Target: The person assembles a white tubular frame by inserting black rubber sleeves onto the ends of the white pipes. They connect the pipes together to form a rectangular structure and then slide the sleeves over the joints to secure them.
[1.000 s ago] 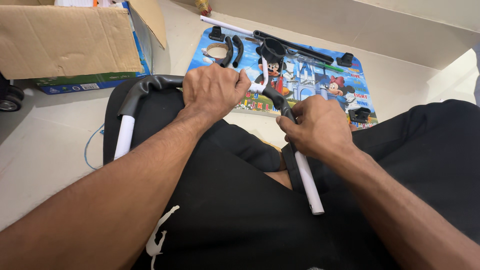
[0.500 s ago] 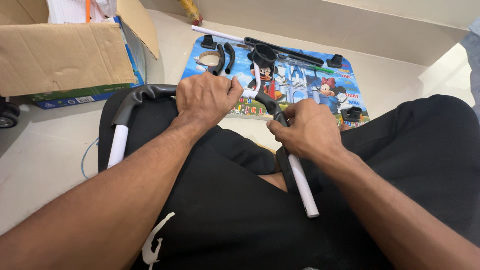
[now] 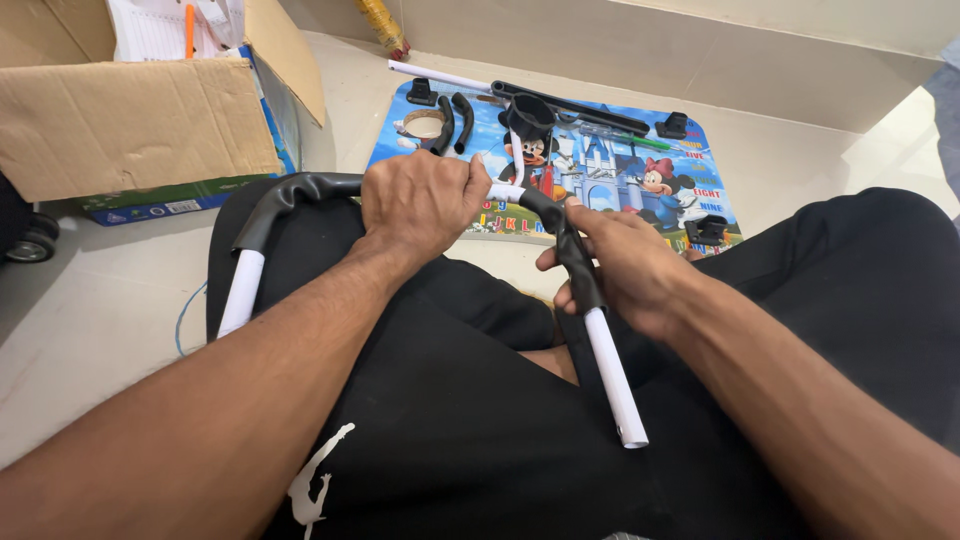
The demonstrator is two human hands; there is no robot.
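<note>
Head view, from left to right: an open cardboard box sits at the far left on the pale floor, with papers and an orange pen poking out of its top. Just right of it, a bent white tube with black foam sleeves lies across the person's lap, over black trousers. Its left leg points toward the near side, and its top bar runs right. The left hand is closed around that top bar, knuckles up, gripping it fully. Farther right, the right hand is wrapped around the tube's right leg at its black foam sleeve, fingers curled about it in a firm hold; the bare white end sticks out toward the near side. Beyond the hands, a colourful cartoon board lies flat on the floor, with loose black parts and another white rod scattered on it.
</note>
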